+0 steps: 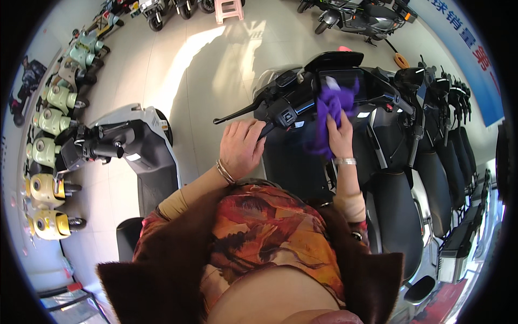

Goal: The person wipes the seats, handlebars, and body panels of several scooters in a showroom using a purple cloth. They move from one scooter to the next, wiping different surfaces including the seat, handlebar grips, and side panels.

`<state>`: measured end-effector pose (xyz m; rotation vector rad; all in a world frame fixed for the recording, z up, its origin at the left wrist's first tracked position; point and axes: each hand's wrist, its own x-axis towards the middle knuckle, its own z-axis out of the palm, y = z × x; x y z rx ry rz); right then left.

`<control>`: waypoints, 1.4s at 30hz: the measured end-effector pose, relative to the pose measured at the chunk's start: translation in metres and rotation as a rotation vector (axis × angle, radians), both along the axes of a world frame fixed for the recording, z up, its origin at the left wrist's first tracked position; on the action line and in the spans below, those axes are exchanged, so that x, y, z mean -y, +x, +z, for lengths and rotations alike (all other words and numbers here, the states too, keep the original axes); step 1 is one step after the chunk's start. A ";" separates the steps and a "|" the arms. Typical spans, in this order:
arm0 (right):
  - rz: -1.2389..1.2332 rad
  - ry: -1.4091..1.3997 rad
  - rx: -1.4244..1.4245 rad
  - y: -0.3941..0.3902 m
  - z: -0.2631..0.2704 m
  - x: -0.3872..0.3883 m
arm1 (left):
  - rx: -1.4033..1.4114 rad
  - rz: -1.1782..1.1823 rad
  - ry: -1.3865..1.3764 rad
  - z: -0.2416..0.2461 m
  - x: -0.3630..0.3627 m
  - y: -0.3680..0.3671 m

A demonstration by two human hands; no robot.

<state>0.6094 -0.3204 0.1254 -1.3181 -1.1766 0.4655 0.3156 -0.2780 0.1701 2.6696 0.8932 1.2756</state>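
Observation:
A black scooter's handlebar stretches across in front of me. My left hand [243,146] is wrapped around its left grip [267,128], just behind the brake lever [238,115]. A switch pod [286,116] sits inboard of that grip. Bunched in my right hand [340,135] is a purple cloth [334,105], partly blurred. The cloth lies over part of the dark display panel [352,83] and hangs down below it. Above the panel rises a black windscreen [336,60]. What the cloth covers is hidden.
A pale scooter [141,129] stands to my left. Scooters with black seats [394,210] are packed close on my right. Small green and yellow scooters [50,224] line the left wall. A pink plastic stool [229,10] and a grey motorcycle [360,18] stand beyond.

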 end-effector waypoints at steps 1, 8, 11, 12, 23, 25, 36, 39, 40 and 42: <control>0.046 -0.092 0.086 0.009 -0.019 0.018 | 0.032 -0.018 -0.007 -0.001 0.000 -0.001; -0.349 -0.233 -1.040 0.036 -0.059 0.074 | 0.093 -0.063 0.070 -0.004 -0.002 -0.002; -0.434 0.181 -0.704 0.032 0.029 0.048 | 0.081 -0.056 0.065 -0.005 -0.001 -0.001; -0.406 0.332 -0.502 0.021 0.057 0.033 | 0.069 -0.062 0.079 -0.006 -0.001 0.000; 0.454 -0.101 1.306 -0.149 0.126 -0.098 | 0.191 0.082 0.031 -0.026 -0.004 -0.025; 0.574 -0.113 0.933 -0.147 0.133 -0.101 | 0.215 0.159 -0.097 -0.033 0.001 -0.031; -0.126 -0.129 1.410 -0.096 0.172 -0.064 | 0.083 0.048 -0.296 -0.039 -0.002 -0.034; 0.213 -0.146 1.406 -0.111 0.141 -0.076 | 0.037 -0.019 -0.320 -0.035 -0.006 -0.037; 0.330 -0.168 1.355 -0.113 0.136 -0.085 | 0.026 -0.039 -0.331 -0.034 -0.007 -0.038; 0.522 -0.326 1.091 -0.119 0.129 -0.099 | -0.059 -0.068 -0.355 -0.030 -0.010 -0.041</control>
